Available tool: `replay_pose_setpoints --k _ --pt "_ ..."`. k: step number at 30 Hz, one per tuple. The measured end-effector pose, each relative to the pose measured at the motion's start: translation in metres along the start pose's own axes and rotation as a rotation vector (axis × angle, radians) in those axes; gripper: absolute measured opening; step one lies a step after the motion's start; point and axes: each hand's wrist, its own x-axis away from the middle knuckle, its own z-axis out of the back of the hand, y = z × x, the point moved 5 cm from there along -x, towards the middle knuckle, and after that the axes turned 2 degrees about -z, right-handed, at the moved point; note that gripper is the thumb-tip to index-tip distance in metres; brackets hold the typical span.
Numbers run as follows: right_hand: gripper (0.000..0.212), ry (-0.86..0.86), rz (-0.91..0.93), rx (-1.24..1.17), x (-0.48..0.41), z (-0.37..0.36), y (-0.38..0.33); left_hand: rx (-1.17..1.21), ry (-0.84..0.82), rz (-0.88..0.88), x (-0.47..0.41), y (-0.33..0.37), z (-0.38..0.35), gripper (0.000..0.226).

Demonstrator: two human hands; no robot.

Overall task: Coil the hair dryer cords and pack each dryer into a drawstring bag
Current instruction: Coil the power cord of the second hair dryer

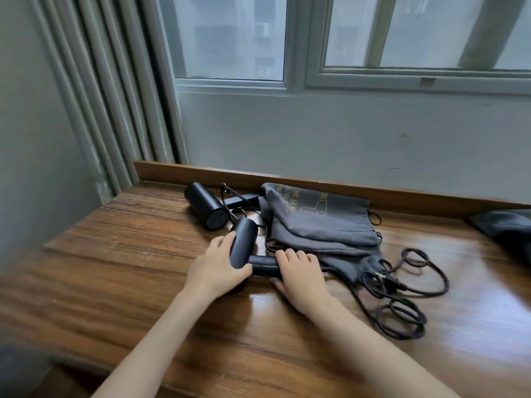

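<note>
Your left hand (216,269) wraps barrel of near dryer (244,245); your right hand (302,278) curls over its handle, on wooden table (115,282). Loose cord (402,308) sprawls right. Behind: grey drawstring bags (316,225), gold print "AIR" plus Chinese characters. Farthest: second dryer (204,204).

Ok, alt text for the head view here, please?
The left hand grips the barrel of a black dryer, the right hand its handle, on a wooden desk. Grey bags, a loose cord and a second dryer lie nearby.
</note>
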Motion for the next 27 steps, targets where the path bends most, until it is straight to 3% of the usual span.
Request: replay_pose_setpoints --k 2,4,6,9,12,15,20,25,27 --pt "0.047 0.089 0.01 0.032 0.0 0.002 0.003 -0.044 0.02 -0.012 0.002 0.003 0.007 0.073" --pt "0.045 0.1 0.053 -0.081 -0.002 0.003 0.014 0.008 0.095 -0.048 0.001 0.004 0.023 0.06" --pt "0.043 0.168 0.007 -0.268 0.002 0.014 0.03 0.314 0.109 -0.089 -0.002 0.003 0.038 0.055" --pt "0.029 0.243 -0.091 -0.592 0.011 0.035 0.051 0.851 -0.021 -0.225 0.002 0.011 0.046 0.056" --pt "0.016 0.113 -0.08 -1.043 0.012 0.043 0.062 0.867 -0.055 -0.326 0.0 0.025 0.032 0.061" --pt "0.015 -0.087 -0.052 -1.245 0.011 0.049 0.068 0.893 -0.048 -0.318 -0.007 0.038 0.026 0.063" --pt "0.033 -0.349 -0.091 -1.29 0.015 0.04 0.079 0.931 -0.207 -0.293 -0.013 0.05 0.012 0.07" --pt "0.014 -0.217 -0.119 -0.967 0.018 0.033 0.084 1.254 -0.152 0.004 -0.006 0.048 -0.023 0.066" --pt "0.016 -0.149 -0.211 -1.032 0.017 0.029 0.078 1.335 -0.124 0.069 -0.002 0.059 -0.033 0.066"
